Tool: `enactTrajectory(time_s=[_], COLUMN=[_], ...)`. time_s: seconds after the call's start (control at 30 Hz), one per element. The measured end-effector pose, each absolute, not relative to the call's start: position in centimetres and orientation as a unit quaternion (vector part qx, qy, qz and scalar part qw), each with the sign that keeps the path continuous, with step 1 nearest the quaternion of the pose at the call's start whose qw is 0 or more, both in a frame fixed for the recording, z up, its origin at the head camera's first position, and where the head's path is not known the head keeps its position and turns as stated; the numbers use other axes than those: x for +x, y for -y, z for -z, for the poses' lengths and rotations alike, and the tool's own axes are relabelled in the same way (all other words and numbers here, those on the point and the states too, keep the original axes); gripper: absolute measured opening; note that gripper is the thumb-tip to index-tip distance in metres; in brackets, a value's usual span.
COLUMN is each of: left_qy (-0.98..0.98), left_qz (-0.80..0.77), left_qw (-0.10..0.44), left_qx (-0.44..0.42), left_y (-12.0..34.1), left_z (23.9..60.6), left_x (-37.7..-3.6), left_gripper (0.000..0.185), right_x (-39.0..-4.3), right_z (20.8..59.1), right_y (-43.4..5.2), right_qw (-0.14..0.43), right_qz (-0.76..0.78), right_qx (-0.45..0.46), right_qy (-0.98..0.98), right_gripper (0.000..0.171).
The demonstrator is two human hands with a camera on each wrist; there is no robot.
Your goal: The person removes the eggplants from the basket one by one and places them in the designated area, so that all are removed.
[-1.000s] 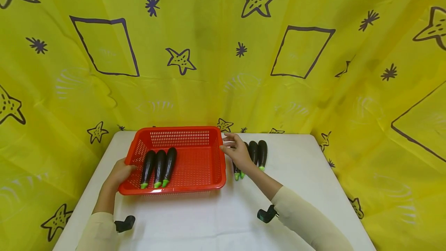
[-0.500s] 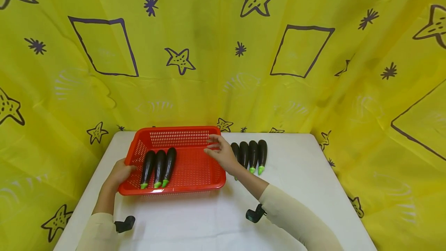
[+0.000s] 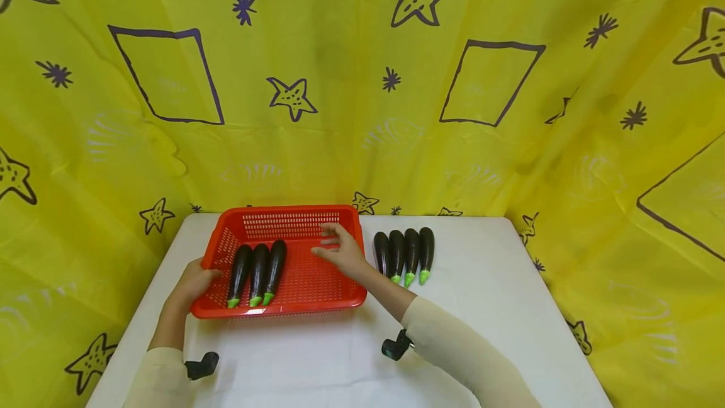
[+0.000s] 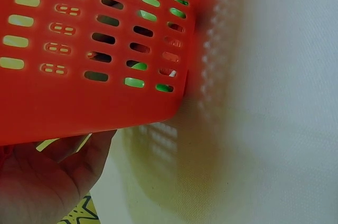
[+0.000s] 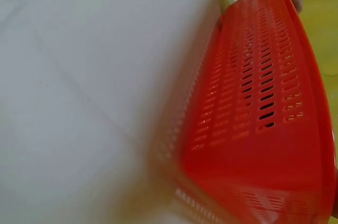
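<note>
Showing nearest are two pale sleeves, the left sleeve (image 3: 161,379) at the bottom left and the right sleeve (image 3: 464,345) slanting in from the lower right. A black piece (image 3: 202,365) juts inward by the left one, and a matching piece (image 3: 396,345) by the right one. Beneath them spreads the white table (image 3: 317,357).

Farther on, the left hand (image 3: 196,282) grips the left end of the red basket (image 3: 283,311), thumb over the rim; the left wrist view shows its fingers bent beneath that rim. The basket stands on the table, left of the middle, its walls pierced with rows of slots.

Three eggplants (image 3: 259,272) lie inside, side by side in the left half, dark and glossy, their green tips toward the person. The right hand (image 3: 344,254) hangs over the basket's right half, well apart from those three, its fingers loosely bent, thumb and fingers parted, with nothing in its hold. Its forearm crosses above the basket's right rim; whether the two touch, I cannot tell.

To the right of the basket, four eggplants (image 3: 411,254) lie in a close row on the table, green tips also nearward; the leftmost one's tip is hidden behind the forearm. Behind everything hangs a yellow cloth (image 3: 328,143) printed with dark stars, bursts and four-sided outlines.
</note>
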State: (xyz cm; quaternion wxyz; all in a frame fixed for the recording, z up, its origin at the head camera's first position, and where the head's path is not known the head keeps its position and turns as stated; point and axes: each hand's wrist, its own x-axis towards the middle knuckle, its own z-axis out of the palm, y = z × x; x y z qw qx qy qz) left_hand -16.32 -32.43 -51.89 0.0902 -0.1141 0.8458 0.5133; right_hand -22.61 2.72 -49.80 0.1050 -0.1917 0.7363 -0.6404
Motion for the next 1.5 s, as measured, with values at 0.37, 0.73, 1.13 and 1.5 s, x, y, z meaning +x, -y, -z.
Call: enactTrajectory(time_s=[0.37,0.73,1.13,1.5], left_qy=[-0.844,-0.844,-0.850,-0.851], left_qz=[-0.515,-0.514,-0.510,-0.507], left_qw=[0.094,0.098,0.075,0.078], left_qx=[-0.116,-0.117,-0.110,-0.111], left_y=[32.5,32.6,32.3,32.3], left_z=[52.0,52.0,52.2,52.1], left_x=[-16.3,-16.2,-16.4,-16.3], left_gripper=[0.045,0.045,0.042,0.042], right_x=[-23.5,-23.7,-24.7,-25.4], right_z=[50.8,51.2,51.9,53.3], right_y=[-0.4,1.5,3.4,4.0], right_qw=[0.124,0.153,0.181,0.207], right_qz=[0.624,0.614,0.586,0.566], right_qx=[-0.193,-0.195,-0.196,-0.206], right_qy=[-0.747,-0.750,-0.765,-0.771], right_gripper=[0.061,0.062,0.059,0.062])
